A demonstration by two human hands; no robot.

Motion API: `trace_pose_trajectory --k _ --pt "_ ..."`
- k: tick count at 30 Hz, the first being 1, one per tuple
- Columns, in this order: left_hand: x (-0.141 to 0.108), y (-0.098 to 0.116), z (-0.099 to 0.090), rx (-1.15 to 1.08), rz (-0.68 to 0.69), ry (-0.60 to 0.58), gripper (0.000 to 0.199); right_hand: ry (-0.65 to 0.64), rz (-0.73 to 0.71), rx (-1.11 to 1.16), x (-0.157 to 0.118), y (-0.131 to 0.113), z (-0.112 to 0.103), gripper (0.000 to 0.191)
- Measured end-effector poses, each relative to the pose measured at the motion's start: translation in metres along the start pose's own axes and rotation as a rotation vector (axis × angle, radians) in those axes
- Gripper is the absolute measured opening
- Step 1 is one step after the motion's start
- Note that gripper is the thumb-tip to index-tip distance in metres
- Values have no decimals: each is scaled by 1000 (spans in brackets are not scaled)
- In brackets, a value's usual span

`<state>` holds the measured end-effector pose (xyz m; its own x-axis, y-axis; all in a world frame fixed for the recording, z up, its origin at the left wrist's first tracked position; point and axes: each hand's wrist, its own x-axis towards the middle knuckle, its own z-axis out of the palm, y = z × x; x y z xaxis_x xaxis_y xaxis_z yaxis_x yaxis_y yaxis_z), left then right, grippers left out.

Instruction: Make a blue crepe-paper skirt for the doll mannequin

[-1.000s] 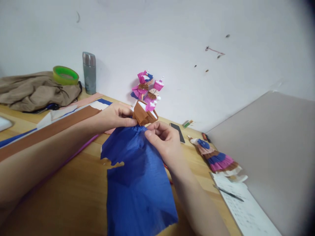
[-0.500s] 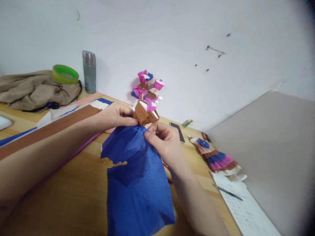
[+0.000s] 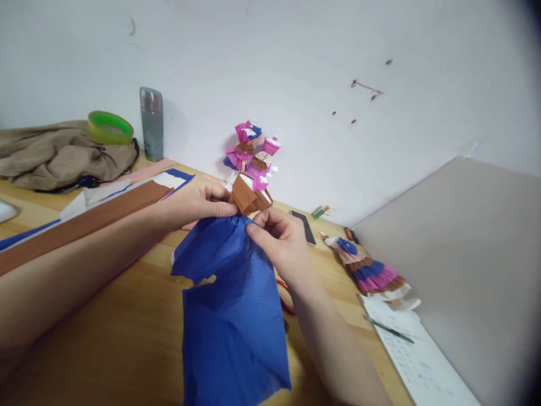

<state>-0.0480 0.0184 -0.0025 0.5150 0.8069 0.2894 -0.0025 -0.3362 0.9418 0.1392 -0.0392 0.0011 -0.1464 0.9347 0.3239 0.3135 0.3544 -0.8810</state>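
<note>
Soft, cool indoor light falls evenly across a pale wall (image 3: pixel 296 67), its source out of view, while the wooden table (image 3: pixel 127 316) dims toward the lower left. Faint shadows fall on the wall beside a metal-topped flask (image 3: pixel 152 127) and pink paper flowers (image 3: pixel 244 148); the flask's lid carries a mild sheen. Blue paper (image 3: pixel 236 332) shows muted highlights and darker folds. Wide-angle distortion stretches the frame's edges, the right side darkens into black, and writing on a white sheet (image 3: pixel 422 355) is too soft to read.

Crinkled matt blue paper (image 3: pixel 236 327), smooth wooden table (image 3: pixel 143 316), shiny metal-capped flask (image 3: pixel 152 127), rumpled brown cloth (image 3: pixel 63 158).
</note>
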Motion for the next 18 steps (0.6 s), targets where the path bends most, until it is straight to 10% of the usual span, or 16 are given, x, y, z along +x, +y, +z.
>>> trace_pose_trajectory --k 18 --pt "-1 -6 0 -246 -41 -188 26 -34 80 167 6 11 0 23"
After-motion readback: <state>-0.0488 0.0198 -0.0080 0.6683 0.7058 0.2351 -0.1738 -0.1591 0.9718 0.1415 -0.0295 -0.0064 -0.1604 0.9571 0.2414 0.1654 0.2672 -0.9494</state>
